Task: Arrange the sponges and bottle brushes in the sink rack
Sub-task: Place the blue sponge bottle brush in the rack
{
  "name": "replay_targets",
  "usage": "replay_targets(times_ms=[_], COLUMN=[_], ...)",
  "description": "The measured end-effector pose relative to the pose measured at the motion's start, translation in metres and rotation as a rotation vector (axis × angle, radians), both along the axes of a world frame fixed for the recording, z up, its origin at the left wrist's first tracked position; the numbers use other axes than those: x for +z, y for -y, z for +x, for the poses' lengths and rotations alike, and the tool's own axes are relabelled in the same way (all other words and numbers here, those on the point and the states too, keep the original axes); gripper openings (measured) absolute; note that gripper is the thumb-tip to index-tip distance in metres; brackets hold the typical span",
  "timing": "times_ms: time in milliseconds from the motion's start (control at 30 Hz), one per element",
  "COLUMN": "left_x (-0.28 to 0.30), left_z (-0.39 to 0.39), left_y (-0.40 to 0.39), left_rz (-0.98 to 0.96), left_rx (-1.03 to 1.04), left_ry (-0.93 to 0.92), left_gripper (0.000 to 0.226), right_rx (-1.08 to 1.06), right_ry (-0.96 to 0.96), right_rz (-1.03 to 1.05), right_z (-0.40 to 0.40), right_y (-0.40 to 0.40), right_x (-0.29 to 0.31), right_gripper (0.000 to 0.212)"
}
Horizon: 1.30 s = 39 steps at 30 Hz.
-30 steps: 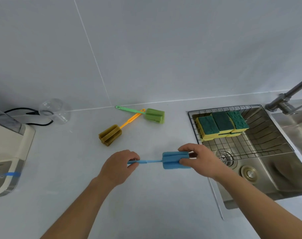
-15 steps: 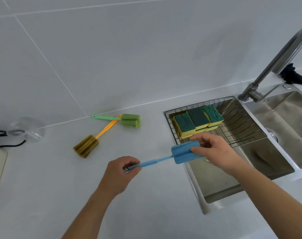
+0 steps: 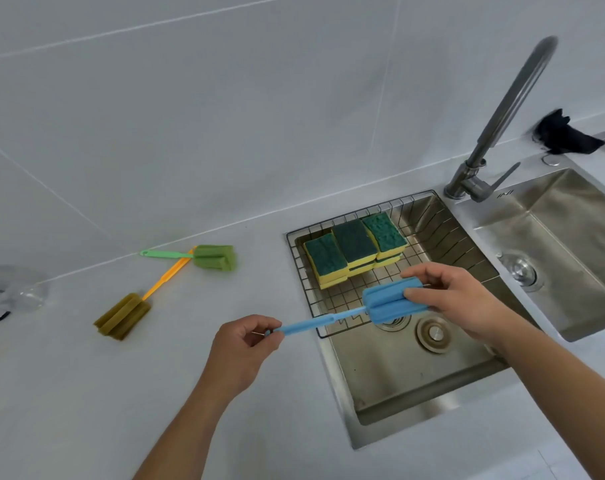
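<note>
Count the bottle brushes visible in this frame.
3: blue brush held in both hands over the sink rack; green brush and orange-handled brush on the counter.

A blue bottle brush (image 3: 342,315) is seen with a smooth plastic handle and a matt, spongy foam head. The same make-up is shown by the olive brush (image 3: 128,311), whose handle is orange plastic, and by the green brush (image 3: 204,257) at its 1 o'clock. The sponges (image 3: 354,249) are made of soft yellow foam topped with rough, fibrous green scouring pads. The rack (image 3: 432,233) is formed of thin dark metal wire. The sink (image 3: 405,379) and the tap (image 3: 502,119) are of brushed steel with a dull sheen. The counter (image 3: 86,393) is smooth and matt, the wall tiles (image 3: 225,116) faintly glossy. A dark cloth (image 3: 564,135) looks soft and crumpled.
</note>
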<state>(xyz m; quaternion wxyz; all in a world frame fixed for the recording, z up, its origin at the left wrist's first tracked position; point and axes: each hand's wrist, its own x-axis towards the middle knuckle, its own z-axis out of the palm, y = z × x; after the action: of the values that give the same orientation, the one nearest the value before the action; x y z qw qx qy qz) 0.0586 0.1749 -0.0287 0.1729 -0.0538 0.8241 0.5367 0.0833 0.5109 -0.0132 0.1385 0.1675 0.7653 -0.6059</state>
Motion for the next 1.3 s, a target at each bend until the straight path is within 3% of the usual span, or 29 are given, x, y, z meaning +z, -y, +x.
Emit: replay_targets(times_ms=[400,500,667,1000,1167,1300], left_x=[-0.012,-0.017,-0.033,-0.066,-0.084,-0.095], left_z=[-0.009,-0.017,-0.031,-0.058,-0.068,-0.075], left_y=[-0.094,-0.114,-0.140,-0.170,-0.179,-0.188], left_rz=[-0.234,-0.334,-0.497,-0.613,-0.710,-0.812], left_rx=[-0.233,-0.337,-0.428,-0.330,-0.364,-0.430], left_ry=[-0.077,-0.116,-0.180,-0.145,-0.086,-0.087], left_gripper=[0.018,0.012,0.006,0.014,0.016,0.018], right_rx=[0.067,0.163,0.408,0.470,0.566,0.656], right_ry=[0.027,0.039,0.104,0.064,0.061,0.003], right_rz=[0.085,0.149,0.245,0.501,0.659,0.825], right_z=[-0.027,-0.037,-0.057,-0.093,-0.108,-0.121], right_y=[-0.089,-0.107,-0.131,-0.141,-0.138,-0.134], right_x=[-0.019,-0.022,-0.029,-0.070,-0.088,-0.097], right_gripper=[0.023,0.024,0.044,0.046,0.047,0.037])
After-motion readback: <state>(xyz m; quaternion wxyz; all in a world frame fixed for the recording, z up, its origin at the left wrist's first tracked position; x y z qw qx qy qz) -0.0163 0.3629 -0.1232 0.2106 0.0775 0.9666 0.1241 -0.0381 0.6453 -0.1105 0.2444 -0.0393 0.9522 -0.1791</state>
